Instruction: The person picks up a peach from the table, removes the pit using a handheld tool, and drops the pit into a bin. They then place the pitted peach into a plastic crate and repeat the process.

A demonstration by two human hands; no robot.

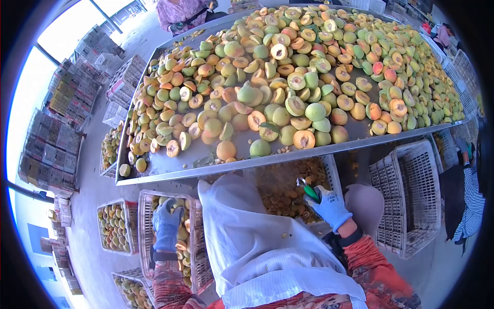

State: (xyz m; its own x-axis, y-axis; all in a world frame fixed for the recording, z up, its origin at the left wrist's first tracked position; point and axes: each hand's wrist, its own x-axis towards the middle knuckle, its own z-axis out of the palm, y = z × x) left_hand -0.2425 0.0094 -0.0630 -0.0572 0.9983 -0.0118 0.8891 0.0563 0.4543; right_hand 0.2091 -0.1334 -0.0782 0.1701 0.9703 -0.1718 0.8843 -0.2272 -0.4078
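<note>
My right hand [332, 207], in a pale blue knit glove, is closed around the green handle of a small tool [311, 192] with a looped metal end. It is above a container of orange fruit pieces [290, 195], just under the table edge. On the left, my gloved left hand [167, 226] reaches down into a plastic crate [197, 242] of yellow-green stone fruit [183, 246]. Its fingers are apart, with a dark gap between them; the fingertips are partly hidden. A white cloth [242, 226] covers my lap.
A metal-rimmed table [206, 170] carries a large heap of halved stone fruit [267, 98]. An empty crate [406, 201] stands at right. Full crates [117, 226] line the left floor, with stacked crates [49, 139] beyond. Other people [177, 13] are at the far side and right.
</note>
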